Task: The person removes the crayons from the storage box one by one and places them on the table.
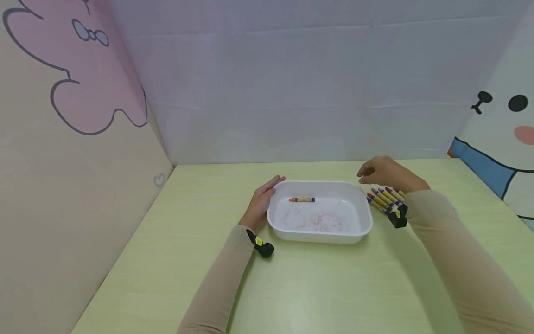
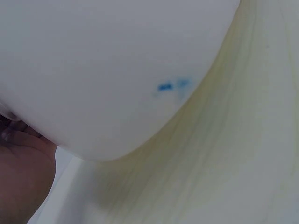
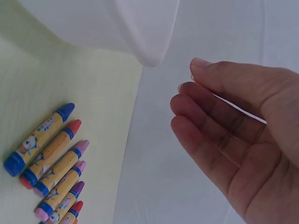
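A white plastic tray stands on the table with one orange-tipped crayon lying in it. My left hand rests against the tray's left end, fingers fairly straight along its side. In the left wrist view the tray's outer wall fills much of the picture, and part of the left hand shows beside it. Above the table, past the tray's right end, my right hand hovers with loosely bent fingers and nothing between them. Several crayons in yellow wrappers lie in a row near it.
The pale yellow-green table meets a light fabric backdrop behind the tray. Cartoon-printed panels stand at the left and right. Reddish specks mark the tray's floor, and a blue smudge marks its outer wall.
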{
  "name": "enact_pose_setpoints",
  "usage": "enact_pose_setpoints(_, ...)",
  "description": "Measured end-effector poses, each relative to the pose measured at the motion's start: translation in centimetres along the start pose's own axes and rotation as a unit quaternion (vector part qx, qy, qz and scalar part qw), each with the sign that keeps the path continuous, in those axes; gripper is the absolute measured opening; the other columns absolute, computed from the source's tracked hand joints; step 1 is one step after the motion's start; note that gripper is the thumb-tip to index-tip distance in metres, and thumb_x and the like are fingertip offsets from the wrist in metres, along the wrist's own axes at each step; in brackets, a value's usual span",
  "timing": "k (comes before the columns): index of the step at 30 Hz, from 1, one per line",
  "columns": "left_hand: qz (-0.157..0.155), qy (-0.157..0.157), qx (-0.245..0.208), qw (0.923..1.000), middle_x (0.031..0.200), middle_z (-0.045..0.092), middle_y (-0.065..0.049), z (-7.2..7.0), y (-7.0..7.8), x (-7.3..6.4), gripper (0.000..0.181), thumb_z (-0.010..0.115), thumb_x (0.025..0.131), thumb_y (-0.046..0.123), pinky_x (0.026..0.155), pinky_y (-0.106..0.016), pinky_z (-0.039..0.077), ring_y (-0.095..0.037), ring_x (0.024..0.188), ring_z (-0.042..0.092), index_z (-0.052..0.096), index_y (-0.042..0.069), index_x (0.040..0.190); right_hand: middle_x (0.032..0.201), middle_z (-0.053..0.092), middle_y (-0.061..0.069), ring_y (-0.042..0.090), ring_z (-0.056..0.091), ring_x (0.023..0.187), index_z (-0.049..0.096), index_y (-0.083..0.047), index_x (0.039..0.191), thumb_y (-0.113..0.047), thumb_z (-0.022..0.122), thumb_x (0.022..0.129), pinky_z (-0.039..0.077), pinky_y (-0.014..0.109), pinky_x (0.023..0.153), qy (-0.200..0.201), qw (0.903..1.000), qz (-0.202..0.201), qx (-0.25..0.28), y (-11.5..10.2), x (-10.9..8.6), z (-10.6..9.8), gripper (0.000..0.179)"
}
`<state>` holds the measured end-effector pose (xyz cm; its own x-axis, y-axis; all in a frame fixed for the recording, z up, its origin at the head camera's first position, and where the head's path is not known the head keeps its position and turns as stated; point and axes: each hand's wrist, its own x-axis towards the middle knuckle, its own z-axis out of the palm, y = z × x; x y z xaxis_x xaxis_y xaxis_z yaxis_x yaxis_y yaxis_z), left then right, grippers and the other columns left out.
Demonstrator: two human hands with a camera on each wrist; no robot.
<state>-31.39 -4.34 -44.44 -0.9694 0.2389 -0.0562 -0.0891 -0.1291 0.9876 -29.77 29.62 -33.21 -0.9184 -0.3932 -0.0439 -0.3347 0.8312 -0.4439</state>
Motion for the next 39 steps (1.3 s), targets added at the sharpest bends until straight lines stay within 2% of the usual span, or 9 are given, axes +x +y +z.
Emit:
enact_pose_setpoints(7, 0.003, -0.002, -0.012, 0.9999, 0.146, 0.048, 0.006, 0.1, 0.0, 0.0, 0.044, 0.035, 0.104, 0.012, 0.114, -0.034, 0.035, -0.013, 0.14, 0.037, 0.041, 0.018, 0.147, 0.106, 0.07, 0.019, 0.029, 0.066, 0.095, 0.068, 0.002, 0.11, -0.015, 0.065, 0.091, 0.057, 0.044, 0.079, 0.001, 0.9996, 0.01, 0.027, -1.5, 1.4, 0.7, 0.026)
enact_pose_setpoints(13, 0.003, -0.004, -0.006, 1.0, 0.146, 0.048, 0.007, 0.0, 0.0, -0.1, 0.045, 0.034, 0.104, 0.012, 0.114, -0.034, 0.035, -0.014, 0.14, 0.037, 0.04, 0.018, 0.148, 0.105, 0.071, 0.016, 0.027, 0.066, 0.095, 0.07, 0.001, 0.109, -0.012, 0.066, 0.09, 0.056, 0.044, 0.083, -0.005, 0.9994, -0.011, 0.033, -2.7, 2.7, 1.7, 0.024)
enact_pose_setpoints(20, 0.006, -0.005, 0.0, 1.0, 0.147, 0.047, 0.006, 0.0, 0.0, -0.1, 0.046, 0.033, 0.104, 0.011, 0.115, -0.036, 0.034, -0.015, 0.141, 0.035, 0.037, 0.015, 0.149, 0.105, 0.071, 0.015, 0.026, 0.066, 0.096, 0.07, 0.002, 0.11, -0.01, 0.066, 0.088, 0.055, 0.043, 0.085, -0.024, 0.998, -0.035, 0.047, -4.0, 4.2, 2.8, 0.025)
enact_pose_setpoints(24, 0.004, -0.005, -0.005, 1.0, 0.148, 0.046, 0.005, 0.1, 0.0, -0.1, 0.046, 0.033, 0.104, 0.011, 0.115, -0.036, 0.034, -0.016, 0.141, 0.036, 0.037, 0.014, 0.149, 0.106, 0.071, 0.014, 0.024, 0.066, 0.096, 0.07, 0.001, 0.112, -0.01, 0.067, 0.088, 0.056, 0.042, 0.085, -0.04, 0.9976, -0.034, 0.044, -4.7, 5.0, 3.6, 0.026)
enact_pose_setpoints(29, 0.002, -0.003, -0.011, 0.9999, 0.146, 0.048, 0.007, 0.1, -0.1, -0.1, 0.045, 0.034, 0.104, 0.012, 0.114, -0.035, 0.035, -0.015, 0.14, 0.038, 0.04, 0.017, 0.148, 0.108, 0.071, 0.012, 0.021, 0.067, 0.096, 0.07, 0.0, 0.114, -0.01, 0.067, 0.088, 0.056, 0.041, 0.087, -0.059, 0.9973, -0.022, 0.038, -5.2, 5.8, 4.6, 0.027)
enact_pose_setpoints(39, 0.005, -0.012, -0.005, 0.9999, 0.147, 0.047, 0.007, -0.2, -0.2, 0.1, 0.046, 0.034, 0.103, 0.012, 0.115, -0.035, 0.034, -0.014, 0.14, 0.037, 0.037, 0.015, 0.149, 0.107, 0.072, 0.013, 0.022, 0.067, 0.096, 0.071, 0.0, 0.111, -0.006, 0.068, 0.087, 0.057, 0.038, 0.084, -0.086, 0.9944, -0.049, 0.036, -6.3, 6.9, 6.0, 0.025)
